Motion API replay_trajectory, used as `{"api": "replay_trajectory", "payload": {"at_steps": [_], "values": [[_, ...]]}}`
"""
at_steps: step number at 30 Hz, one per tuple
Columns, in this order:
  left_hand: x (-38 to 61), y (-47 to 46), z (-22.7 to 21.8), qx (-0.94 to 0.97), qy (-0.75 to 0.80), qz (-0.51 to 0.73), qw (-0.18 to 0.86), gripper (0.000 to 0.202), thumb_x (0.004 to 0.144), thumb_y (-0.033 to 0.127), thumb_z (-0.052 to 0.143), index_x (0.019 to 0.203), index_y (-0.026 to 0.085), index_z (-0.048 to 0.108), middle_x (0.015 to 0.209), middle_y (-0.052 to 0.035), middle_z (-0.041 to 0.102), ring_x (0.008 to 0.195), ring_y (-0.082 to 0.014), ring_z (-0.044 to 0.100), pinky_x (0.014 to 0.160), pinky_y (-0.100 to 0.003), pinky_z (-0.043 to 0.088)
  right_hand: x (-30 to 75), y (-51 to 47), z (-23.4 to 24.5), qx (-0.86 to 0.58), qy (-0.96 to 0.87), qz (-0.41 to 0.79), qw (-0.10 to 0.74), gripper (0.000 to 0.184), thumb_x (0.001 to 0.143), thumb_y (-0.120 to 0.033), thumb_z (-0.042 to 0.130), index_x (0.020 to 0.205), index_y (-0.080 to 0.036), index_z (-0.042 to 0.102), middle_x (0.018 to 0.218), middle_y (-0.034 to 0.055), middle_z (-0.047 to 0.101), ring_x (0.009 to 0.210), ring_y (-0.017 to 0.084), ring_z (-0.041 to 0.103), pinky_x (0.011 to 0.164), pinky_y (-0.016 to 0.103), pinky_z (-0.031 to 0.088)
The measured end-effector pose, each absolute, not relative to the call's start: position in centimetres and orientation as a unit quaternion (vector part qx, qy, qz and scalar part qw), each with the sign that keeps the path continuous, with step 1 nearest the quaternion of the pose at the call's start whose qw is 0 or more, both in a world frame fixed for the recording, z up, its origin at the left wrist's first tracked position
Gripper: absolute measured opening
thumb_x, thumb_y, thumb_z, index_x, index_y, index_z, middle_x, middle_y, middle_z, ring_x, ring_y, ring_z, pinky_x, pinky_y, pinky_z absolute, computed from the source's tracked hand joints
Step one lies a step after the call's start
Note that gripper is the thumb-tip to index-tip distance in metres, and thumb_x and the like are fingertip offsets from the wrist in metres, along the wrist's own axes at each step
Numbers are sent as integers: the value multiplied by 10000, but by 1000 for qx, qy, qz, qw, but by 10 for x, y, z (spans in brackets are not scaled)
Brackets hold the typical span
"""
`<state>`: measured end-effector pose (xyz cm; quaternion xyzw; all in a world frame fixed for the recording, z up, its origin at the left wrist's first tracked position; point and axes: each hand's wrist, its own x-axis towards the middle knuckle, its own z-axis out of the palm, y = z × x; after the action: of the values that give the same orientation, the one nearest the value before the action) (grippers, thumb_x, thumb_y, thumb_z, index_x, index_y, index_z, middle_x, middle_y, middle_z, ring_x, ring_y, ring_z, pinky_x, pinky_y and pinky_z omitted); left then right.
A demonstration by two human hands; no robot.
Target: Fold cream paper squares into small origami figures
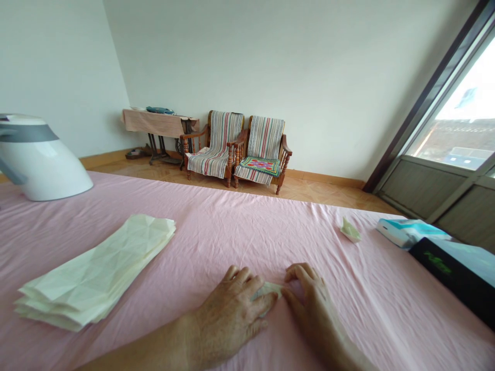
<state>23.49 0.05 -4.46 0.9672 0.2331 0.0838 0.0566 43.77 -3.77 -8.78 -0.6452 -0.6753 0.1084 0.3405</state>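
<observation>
A small piece of folded pale green paper lies on the pink cloth in front of me, partly hidden by my fingers. My left hand is closed over its left part, fingers curled and thumb lying across the paper. At the paper's right end, my right hand pinches the tip with thumb and bent fingers. Farther off to the right sits a small folded paper piece with raised points. A stack of creased pale green paper sheets rests to the left of my hands.
The wrinkled pink cloth covers the surface. A white and grey jug stands at the back left. On the right are a blue-and-white packet and a black-sided box. Two wooden armchairs stand by the far wall.
</observation>
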Motion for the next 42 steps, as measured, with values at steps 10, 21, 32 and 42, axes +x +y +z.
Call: {"api": "replay_trajectory", "payload": {"at_steps": [10,21,32,42], "values": [[233,0,-43,968,224,92,66,334,947,328,548,1266,254,486,1072,-40,563,993,-248,469,879,-389,360,432,-48,-86,-583,-750,-34,312,255,881,-79,428,723,-213,577,771,30,594,742,201,499,695,337,323],[226,-1,-43,967,223,99,68,287,949,343,539,1202,210,528,1118,-56,571,1029,-244,475,955,-413,341,421,-71,-100,-612,-703,-173,319,300,811,-127,446,979,-274,647,936,54,668,868,259,584,761,410,346],[226,-2,-49,969,222,100,48,337,965,362,499,1264,205,512,1150,-80,590,1040,-259,490,956,-432,347,427,-70,-96,-564,-741,-185,314,333,832,-119,422,1066,-247,621,960,40,694,834,215,613,708,338,384],[228,-4,-47,967,232,96,43,285,950,350,532,1193,203,547,1083,-66,593,1010,-248,494,942,-408,360,430,-71,-88,-520,-778,-223,272,391,743,-77,476,1072,-242,609,1030,-11,717,902,185,657,801,343,350]]}}
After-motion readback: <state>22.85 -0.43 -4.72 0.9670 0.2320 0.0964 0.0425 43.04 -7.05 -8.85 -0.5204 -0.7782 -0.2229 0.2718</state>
